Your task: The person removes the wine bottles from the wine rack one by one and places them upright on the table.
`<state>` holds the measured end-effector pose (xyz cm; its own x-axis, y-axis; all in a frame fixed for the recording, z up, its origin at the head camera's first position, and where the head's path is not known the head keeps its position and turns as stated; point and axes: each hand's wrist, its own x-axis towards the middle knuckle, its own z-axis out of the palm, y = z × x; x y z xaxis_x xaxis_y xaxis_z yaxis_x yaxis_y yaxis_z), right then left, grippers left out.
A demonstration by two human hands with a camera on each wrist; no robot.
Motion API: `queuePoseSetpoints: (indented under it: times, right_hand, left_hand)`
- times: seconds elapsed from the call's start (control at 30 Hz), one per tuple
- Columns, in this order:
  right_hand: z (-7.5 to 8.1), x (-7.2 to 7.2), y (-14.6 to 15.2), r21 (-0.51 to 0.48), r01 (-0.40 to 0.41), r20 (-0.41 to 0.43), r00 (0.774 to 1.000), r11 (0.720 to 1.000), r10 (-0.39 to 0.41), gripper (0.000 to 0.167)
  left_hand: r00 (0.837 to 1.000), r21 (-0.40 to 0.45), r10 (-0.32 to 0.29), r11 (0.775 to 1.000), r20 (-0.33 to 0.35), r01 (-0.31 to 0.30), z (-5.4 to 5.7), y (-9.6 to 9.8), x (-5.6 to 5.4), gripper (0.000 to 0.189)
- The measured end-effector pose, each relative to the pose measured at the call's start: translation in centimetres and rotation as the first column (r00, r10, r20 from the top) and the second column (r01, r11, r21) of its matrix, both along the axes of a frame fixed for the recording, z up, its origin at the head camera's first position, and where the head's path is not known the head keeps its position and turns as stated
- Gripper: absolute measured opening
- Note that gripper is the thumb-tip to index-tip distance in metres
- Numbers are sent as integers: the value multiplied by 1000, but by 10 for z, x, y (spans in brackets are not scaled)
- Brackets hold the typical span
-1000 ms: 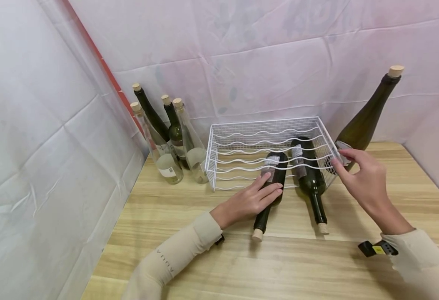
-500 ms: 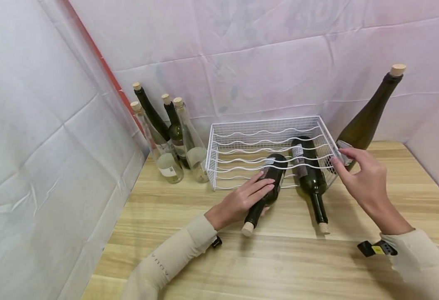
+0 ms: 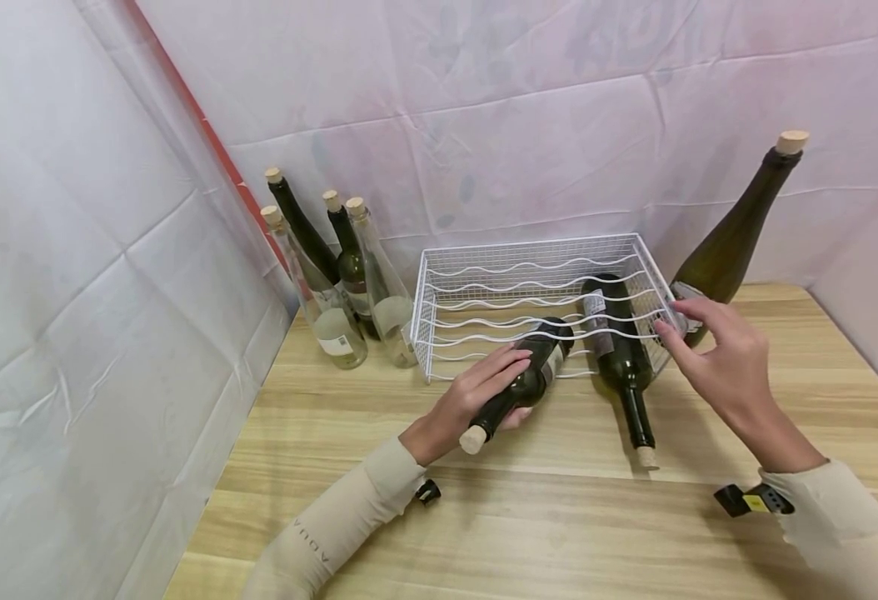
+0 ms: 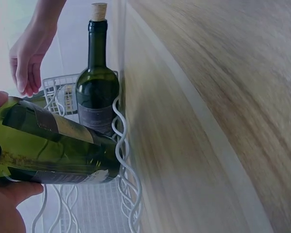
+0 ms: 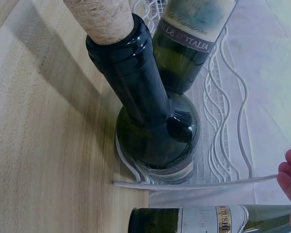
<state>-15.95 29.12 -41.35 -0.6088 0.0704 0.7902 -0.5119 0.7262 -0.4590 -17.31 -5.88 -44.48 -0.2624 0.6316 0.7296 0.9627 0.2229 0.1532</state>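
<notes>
My left hand (image 3: 476, 392) grips a dark green wine bottle (image 3: 531, 387) around its shoulder. The bottle's corked neck points toward me and to the left, while its base is among the wavy wires of a white wire wine rack (image 3: 529, 243). In the left wrist view, this green bottle (image 4: 63, 145) crosses in front of a second corked wine bottle (image 4: 97, 92). That second bottle (image 3: 622, 358) lies in the rack's right end, neck out over the table. My right hand (image 3: 731, 350) pinches the rack's right rim between thumb and fingers.
A tall green corked bottle (image 3: 731, 225) stands just right of the rack, behind my right hand. Left of the rack several corked bottles stand together, including a clear bottle (image 3: 386, 292) in front. A white sheet (image 3: 529, 125) hangs behind the wooden table (image 3: 559, 533).
My left hand has drawn the bottle toward me and left, turning its neck leftward and raising its cork end. My right hand and the other bottles have stayed put.
</notes>
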Motion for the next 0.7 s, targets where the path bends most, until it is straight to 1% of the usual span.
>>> queuePoseSetpoints:
  times: [0.1,0.23,0.33,0.4,0.47,0.6,0.7]
  right_hand:
    - [0,-1,-1,8,-24,-18,1000,1000,24,36]
    - [0,-1,-3,27,-71,-40,997,997,72,38]
    - [0,-1,-6,52,-116,-60,991,992,119,54]
    - [0,-1,-9,71,-149,-71,985,986,154,65]
    - [1,0,-12,92,-181,-77,979,979,189,72]
    - [4,1,-19,136,-231,-61,969,963,241,73]
    - [8,2,-24,170,-262,-19,963,950,269,75]
  left_hand:
    - [999,48,-30,998,41,28,1,-2,0,60]
    - [993,123,-76,990,93,64,2,-4,-1,58]
    - [986,170,-86,983,140,62,2,-5,-1,58]
    - [984,196,-76,980,162,44,3,-6,0,58]
    - [982,215,-59,976,179,20,3,-7,1,59]
    - [977,230,-20,973,211,-30,6,-9,3,61]
    - [968,216,22,973,248,-78,9,-13,4,63]
